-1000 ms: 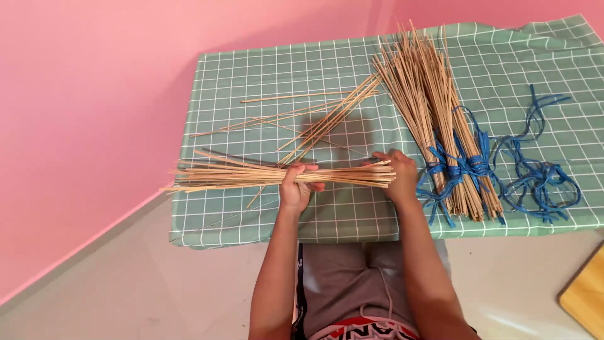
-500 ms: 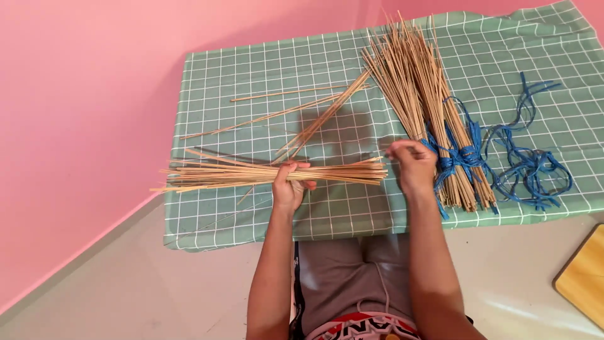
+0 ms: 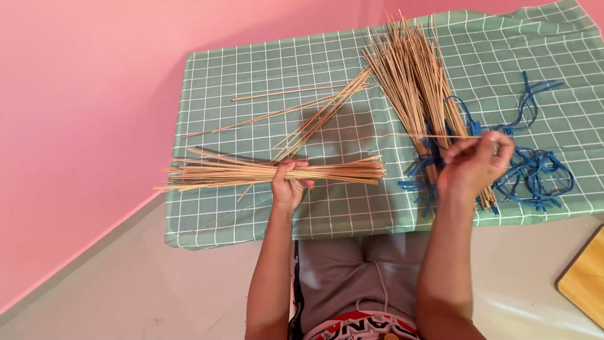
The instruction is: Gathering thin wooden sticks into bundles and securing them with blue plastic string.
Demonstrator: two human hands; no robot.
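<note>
Sticks [image 3: 251, 173] first: a thin bundle lies level in the left hand [image 3: 288, 186], fist closed around its middle, just above the near edge of the green checked cloth [image 3: 214, 214]. The right hand [image 3: 472, 165] is raised beside it, fingers pinched on one single stick [image 3: 440, 136]. Under that hand, blue cords [image 3: 535, 170] tangle around the big pile [image 3: 412, 82]. Farther back, a few loose sticks [image 3: 296, 107] lie scattered. Small bundle gathered, most of the pile ungathered, I'd say.
</note>
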